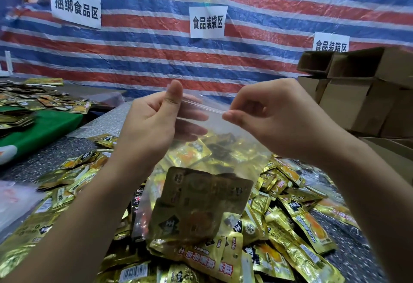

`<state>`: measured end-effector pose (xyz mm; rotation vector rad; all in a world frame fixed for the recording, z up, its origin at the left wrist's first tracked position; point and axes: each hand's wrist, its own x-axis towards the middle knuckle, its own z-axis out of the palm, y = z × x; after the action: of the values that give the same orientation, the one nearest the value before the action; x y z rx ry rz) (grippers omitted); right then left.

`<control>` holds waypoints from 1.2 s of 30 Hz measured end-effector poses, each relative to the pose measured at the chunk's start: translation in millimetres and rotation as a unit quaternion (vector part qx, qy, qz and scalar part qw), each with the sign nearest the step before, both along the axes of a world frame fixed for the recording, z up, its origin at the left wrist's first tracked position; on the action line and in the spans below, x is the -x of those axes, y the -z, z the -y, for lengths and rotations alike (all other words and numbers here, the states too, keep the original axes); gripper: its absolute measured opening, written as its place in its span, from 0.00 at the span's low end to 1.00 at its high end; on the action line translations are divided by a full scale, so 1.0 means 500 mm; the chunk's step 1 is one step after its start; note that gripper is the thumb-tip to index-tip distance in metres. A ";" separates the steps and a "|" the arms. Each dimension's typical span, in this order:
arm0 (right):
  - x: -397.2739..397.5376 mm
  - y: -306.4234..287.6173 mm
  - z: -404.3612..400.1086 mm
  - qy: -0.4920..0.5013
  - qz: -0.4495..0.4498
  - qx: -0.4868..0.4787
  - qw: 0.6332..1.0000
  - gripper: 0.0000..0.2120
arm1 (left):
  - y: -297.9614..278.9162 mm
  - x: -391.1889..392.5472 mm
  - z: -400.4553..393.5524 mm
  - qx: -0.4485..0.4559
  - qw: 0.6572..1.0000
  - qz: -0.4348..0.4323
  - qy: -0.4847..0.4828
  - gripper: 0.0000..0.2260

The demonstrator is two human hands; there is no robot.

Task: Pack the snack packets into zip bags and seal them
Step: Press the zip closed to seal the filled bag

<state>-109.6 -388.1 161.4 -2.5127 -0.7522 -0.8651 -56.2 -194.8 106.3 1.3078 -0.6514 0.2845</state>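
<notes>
Holding the clear zip bag (201,162) raised above the heap of loose snack packets (297,220), the left hand (152,122) and right hand (274,117) each pinch its zip strip (205,107), apparently so the packets inside (196,206) hang clear for sealing.

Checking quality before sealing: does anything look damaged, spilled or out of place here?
Nothing stands out. Both hands, left hand and right hand, pinch the zip bag at its top strip; the packets inside look intact. Loose snack packets lie heaped beneath.
</notes>
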 end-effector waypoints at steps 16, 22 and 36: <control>0.001 -0.032 -0.067 0.023 -0.038 0.006 0.999 0.12 | -0.009 0.025 0.001 0.014 0.998 0.055 -0.029 0.18; -0.003 -0.028 -0.051 0.026 -0.056 -0.027 0.998 0.13 | -0.009 0.020 -0.008 -0.005 0.996 0.076 -0.047 0.12; 0.004 -0.033 -0.100 0.015 -0.061 -0.031 0.998 0.08 | -0.008 0.034 -0.004 -0.051 0.982 0.138 -0.119 0.11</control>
<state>-111.4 -338.2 177.8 -2.5013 -0.6398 -0.7248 -73.4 -192.8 110.3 1.4600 -0.7501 0.6440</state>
